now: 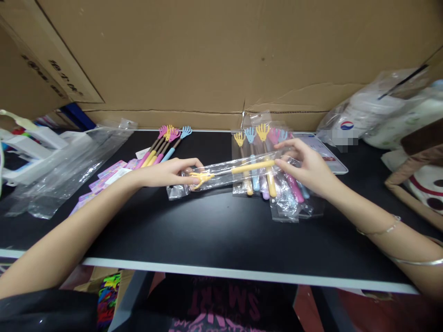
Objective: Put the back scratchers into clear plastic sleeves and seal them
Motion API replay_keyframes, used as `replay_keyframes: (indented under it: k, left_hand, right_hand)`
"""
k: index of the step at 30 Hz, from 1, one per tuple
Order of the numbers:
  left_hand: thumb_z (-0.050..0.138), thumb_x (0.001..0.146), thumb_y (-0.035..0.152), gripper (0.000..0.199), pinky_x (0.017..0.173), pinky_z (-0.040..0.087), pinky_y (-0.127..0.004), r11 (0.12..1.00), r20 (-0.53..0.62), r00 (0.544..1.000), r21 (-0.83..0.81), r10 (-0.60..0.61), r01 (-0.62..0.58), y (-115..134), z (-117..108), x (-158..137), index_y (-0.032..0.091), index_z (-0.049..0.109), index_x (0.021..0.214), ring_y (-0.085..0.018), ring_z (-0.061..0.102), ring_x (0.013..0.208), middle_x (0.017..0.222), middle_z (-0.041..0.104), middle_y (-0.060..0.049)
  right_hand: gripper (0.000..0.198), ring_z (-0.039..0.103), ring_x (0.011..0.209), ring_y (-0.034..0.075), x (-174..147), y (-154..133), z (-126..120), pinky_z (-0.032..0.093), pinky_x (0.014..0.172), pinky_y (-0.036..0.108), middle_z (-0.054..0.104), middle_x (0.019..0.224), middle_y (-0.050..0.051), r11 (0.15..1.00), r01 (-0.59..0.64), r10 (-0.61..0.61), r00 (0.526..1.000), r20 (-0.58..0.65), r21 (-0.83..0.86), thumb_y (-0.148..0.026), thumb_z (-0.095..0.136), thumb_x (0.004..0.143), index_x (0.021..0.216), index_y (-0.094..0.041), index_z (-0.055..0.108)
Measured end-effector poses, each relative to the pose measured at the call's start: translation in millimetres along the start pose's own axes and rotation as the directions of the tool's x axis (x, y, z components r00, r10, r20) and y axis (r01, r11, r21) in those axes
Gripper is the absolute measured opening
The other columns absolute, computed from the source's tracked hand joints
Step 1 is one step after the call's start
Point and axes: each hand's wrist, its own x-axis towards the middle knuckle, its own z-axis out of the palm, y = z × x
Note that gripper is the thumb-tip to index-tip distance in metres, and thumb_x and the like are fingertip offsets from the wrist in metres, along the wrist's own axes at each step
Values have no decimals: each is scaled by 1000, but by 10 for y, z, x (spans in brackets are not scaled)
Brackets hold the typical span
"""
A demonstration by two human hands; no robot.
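A yellow back scratcher (252, 167) in a clear plastic sleeve stretches level between my hands, above the black tabletop (207, 235). My left hand (176, 172) pinches the sleeve at the claw end. At the handle end, my right hand (304, 165) is closed on it with thumb and fingers. Behind and below my right hand lie several bagged back scratchers (250, 138) in yellow, blue, pink and purple, partly covered by the held one. Beyond my left hand rests a bunch of unbagged back scratchers (162, 145) with pink, yellow and blue ends.
Pink-purple cards (100, 182) and clear empty sleeves (65, 170) lie at the left, beside a white plastic stand (41, 152). A phone (328, 154), a bagged cup (362, 115) and a plush toy (427, 184) are at right. Cardboard (221, 55) walls the back.
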Motion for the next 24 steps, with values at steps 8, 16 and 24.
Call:
replay_keyframes:
  k: [8, 16, 24]
  left_hand:
    - [48, 91, 49, 36, 77, 42, -25, 989, -94, 993, 135, 72, -58, -4, 16, 37, 16, 60, 102, -16, 58, 89, 100, 64, -5]
    - [52, 92, 44, 47, 89, 44, -29, 980, -154, 974, 131, 167, -148, -42, 91, 57, 20, 45, 133, -19, 56, 106, 120, 59, -8]
    - [45, 96, 44, 45, 102, 38, -33, 932, -132, 962, 308, 239, -190, 47, 191, 53, 27, 45, 137, -23, 46, 123, 136, 48, -8]
  right_hand:
    - [20, 59, 81, 25, 20, 11, -8, 44, 71, 41, 64, 87, 5, 985, 54, -64, 997, -53, -165, -40, 59, 83, 95, -26, 55]
    - [18, 60, 81, 24, 32, 71, 6, 47, 72, 42, 63, 88, 6, 990, 10, -28, 992, -124, -143, -39, 61, 81, 83, -26, 49]
    - [20, 61, 82, 24, 23, 76, 35, 47, 77, 43, 64, 86, 5, 995, 38, -47, 994, -104, -92, -40, 60, 82, 93, -25, 51]
